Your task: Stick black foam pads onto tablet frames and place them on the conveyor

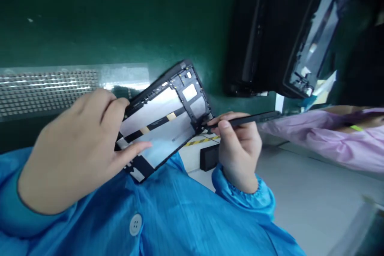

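My left hand (81, 148) grips one end of a phone mid-frame (162, 124), its thumb lying over the silvery inner face. The frame is tilted above my lap, with black edges, a dark strip with gold patches and square cut-outs at the far end. Black tweezers (252, 119) are pinched in my right hand (240, 148), closed around them. Their tips meet the frame's lower right corner; whether they hold a small part there, I cannot tell.
A green bench mat (120, 16) spans the top. To the left lies a sheet with rows of small pieces (45, 92). Black trays (264, 36) stand at the upper right, one with another phone frame (318, 36). A co-worker's pink sleeve (327, 136) reaches in from the right.
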A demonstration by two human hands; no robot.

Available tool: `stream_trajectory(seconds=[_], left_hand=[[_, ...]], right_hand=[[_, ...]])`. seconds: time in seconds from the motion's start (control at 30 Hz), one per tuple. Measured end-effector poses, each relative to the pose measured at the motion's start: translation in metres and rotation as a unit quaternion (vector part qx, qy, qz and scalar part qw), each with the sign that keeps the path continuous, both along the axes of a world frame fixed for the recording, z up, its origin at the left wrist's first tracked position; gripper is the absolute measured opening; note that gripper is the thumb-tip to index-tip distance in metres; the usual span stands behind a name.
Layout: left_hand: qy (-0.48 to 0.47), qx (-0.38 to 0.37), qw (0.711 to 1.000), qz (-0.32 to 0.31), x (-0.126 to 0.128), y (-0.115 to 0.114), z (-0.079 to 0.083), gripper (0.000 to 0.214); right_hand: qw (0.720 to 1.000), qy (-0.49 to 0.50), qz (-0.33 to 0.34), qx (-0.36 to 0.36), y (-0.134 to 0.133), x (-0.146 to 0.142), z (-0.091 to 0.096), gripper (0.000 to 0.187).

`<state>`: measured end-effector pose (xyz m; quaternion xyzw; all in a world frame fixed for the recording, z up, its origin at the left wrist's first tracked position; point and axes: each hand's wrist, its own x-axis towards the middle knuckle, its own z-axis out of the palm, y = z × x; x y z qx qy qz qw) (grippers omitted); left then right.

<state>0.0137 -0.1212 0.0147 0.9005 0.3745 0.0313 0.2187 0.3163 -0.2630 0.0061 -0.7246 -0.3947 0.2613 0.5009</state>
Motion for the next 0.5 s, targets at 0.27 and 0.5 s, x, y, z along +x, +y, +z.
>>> stream_trajectory(seconds=[0.27, 0.5], left_hand=[[-0.001, -0.04, 0.999, 0.012, 0.002, -0.008, -0.017, 0.109], [-0.001, -0.057, 0.998, 0.038, -0.001, -0.007, -0.014, 0.106]], right_hand=[[0.993, -0.038, 0.08, 0.074, -0.015, 0.002, -0.028, 0.01], [0.99, -0.043, 0.102, 0.084, -0.015, 0.007, -0.03, 0.018]])
